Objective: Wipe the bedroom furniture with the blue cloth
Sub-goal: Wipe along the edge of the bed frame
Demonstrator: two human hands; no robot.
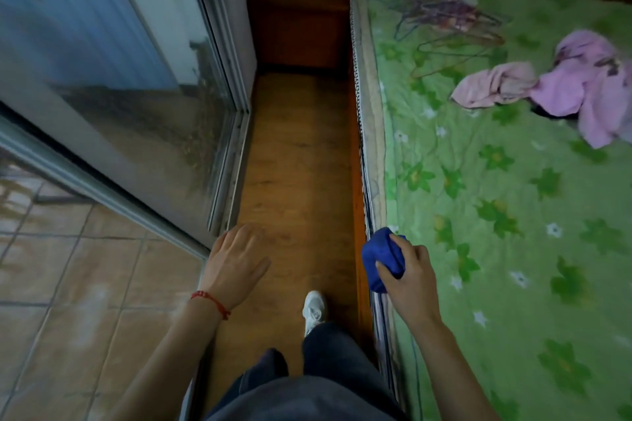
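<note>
The right hand grips the bunched blue cloth, fingers curled round it, right at the near edge of the bed — the cloth sits over the mattress border where the green flowered sheet ends. The left hand holds nothing; its fingers are spread and relaxed, palm down, above the wooden floor, with a red string bracelet at the wrist.

No writing or label can be read anywhere. On the bed lie a pink garment and a few thin wire hangers (blurred, so their count is unclear). At the head of the narrow aisle stands a dark wooden nightstand — beside the sliding glass door on the left. A white shoe shows on the floor below dark trousers.
</note>
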